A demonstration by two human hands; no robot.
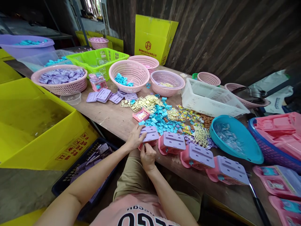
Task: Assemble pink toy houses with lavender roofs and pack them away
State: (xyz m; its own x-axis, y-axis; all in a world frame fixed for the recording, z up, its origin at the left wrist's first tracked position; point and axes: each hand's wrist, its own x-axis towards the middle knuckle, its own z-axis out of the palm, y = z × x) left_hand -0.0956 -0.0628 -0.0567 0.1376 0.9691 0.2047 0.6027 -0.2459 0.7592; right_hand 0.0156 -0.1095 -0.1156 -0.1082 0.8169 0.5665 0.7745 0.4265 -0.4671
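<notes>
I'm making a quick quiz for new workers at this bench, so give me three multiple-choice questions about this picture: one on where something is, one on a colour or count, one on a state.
1. Where is the toy piece that both hands hold?
A. At the near table edge
B. Inside the green crate
C. On the floor

2. What colour is the top panel of that piece?
A. Yellow
B. Lilac
C. Black

3. How does the big yellow bin at the left stand?
A. Shut with a lid
B. Turned upside down
C. Open at the top

Answers:
1 A: the left hand and right hand grip the toy piece at the edge of the table.
2 B: its panel is lilac over a pink base.
3 C: the yellow bin shows its inside.
</notes>
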